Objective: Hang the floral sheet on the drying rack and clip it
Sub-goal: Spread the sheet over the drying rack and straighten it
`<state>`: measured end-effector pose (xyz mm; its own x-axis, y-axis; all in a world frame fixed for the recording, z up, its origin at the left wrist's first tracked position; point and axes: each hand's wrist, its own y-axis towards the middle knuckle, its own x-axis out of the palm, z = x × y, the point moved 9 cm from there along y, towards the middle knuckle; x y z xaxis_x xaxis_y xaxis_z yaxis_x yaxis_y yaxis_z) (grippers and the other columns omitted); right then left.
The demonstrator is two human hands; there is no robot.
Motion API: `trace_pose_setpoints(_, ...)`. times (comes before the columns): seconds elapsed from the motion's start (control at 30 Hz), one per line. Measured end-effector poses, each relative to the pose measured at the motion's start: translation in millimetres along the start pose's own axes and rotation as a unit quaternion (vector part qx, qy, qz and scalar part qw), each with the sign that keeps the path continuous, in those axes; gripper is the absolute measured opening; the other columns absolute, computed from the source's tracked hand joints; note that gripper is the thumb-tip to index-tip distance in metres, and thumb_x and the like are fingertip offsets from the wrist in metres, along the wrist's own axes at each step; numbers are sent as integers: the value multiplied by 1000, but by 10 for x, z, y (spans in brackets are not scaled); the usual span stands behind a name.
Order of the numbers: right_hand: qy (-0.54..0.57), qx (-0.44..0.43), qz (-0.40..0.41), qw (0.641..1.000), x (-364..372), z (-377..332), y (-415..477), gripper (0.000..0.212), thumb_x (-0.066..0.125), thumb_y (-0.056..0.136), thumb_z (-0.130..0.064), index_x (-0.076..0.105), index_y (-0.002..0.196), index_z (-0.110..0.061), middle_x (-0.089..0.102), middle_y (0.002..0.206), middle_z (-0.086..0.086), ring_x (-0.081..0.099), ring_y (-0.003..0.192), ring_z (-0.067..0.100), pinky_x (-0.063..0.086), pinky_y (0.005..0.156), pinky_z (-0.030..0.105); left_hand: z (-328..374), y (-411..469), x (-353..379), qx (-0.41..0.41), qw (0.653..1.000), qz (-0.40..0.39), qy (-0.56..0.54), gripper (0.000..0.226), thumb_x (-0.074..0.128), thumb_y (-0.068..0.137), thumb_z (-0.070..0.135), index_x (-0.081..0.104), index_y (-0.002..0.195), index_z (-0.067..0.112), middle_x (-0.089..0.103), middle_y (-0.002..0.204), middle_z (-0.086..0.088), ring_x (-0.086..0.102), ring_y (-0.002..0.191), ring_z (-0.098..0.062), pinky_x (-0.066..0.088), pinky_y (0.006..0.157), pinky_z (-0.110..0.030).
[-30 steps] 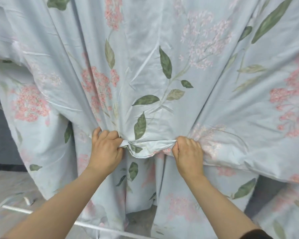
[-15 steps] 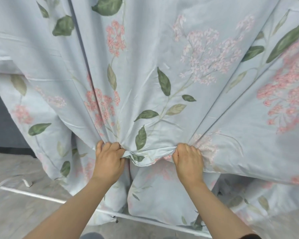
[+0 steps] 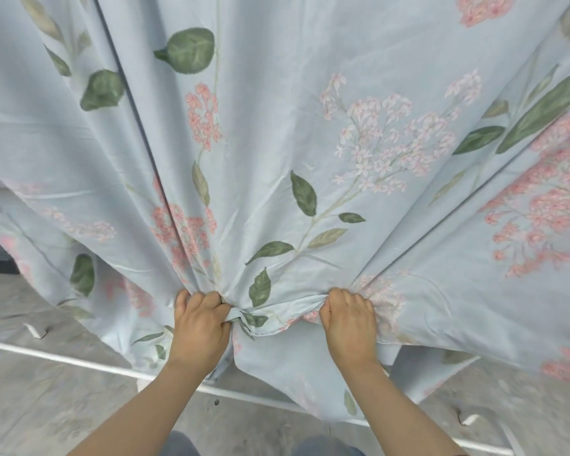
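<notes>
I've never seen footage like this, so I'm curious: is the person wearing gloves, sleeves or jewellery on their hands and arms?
No gloves: the left hand and right hand are bare, with no ring, watch or bracelet showing. Both forearms are uncovered as far as the picture reaches, so no sleeve can be made out.

A pale-blue cotton sheet printed with pink flowers and green leaves [image 3: 310,133] hangs fanned in folds. The left hand [image 3: 199,324] and right hand [image 3: 351,324] each grip its bunched lower edge above a white rack bar [image 3: 63,358].
</notes>
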<state>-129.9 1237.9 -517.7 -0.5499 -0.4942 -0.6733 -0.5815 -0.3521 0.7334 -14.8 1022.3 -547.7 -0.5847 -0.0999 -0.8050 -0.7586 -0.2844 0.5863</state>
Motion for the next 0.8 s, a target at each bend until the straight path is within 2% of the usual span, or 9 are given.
trace_pose_setpoints(0.17, -4, 14, -3, 1000, 208, 38, -162, 18, 42, 85, -19, 50, 68, -16, 50, 63, 0, 49, 58, 23, 41, 60, 37, -56, -58, 254, -2, 1000, -5, -19, 30, 40, 73, 23, 68, 63, 22, 47, 68, 7, 38, 71, -19, 31, 85, -40)
trace_pose_setpoints(0.4, -16, 33, -17, 999, 539, 116, -291, 17, 46, 84, -17, 51, 68, -16, 49, 62, 0, 50, 58, 24, 43, 59, 37, -114, -62, 645, -7, 999, -36, -23, 27, 43, 75, 26, 70, 70, 26, 49, 72, 8, 42, 74, -21, 34, 88, -46)
trace_pose_setpoints(0.8, -11, 32, -60, 998, 979, 93, -514, 20, 41, 83, -19, 51, 67, -16, 50, 61, 0, 50, 57, 22, 45, 56, 37, -222, -191, 1106, -4, 997, -70, -10, 29, 42, 75, 28, 70, 68, 23, 50, 70, 6, 47, 70, -23, 30, 83, -41)
